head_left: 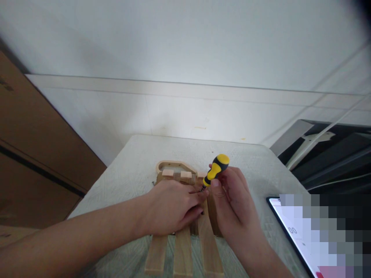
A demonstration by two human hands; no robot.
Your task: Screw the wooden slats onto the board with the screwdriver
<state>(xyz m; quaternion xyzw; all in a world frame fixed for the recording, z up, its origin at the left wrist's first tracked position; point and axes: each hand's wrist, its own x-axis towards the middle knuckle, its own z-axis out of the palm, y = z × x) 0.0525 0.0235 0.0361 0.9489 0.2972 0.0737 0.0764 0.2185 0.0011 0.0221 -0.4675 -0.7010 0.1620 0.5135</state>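
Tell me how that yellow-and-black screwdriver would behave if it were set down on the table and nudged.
The screwdriver has a rounded, bulbous handle, so it would probably roll rather than stay put. It looks short and stubby, likely light and rigid. The black sections look like grip material, so it is probably not slippery in the right hand. The textured table cover may slow any roll somewhat.

White-covered table [255, 162] with slatted wooden piece [182, 247] and tablet [292, 235].

pale wall [185, 42] above white-covered table [139, 154], brown cabinet [34, 146] left, dark frame [333, 154] right
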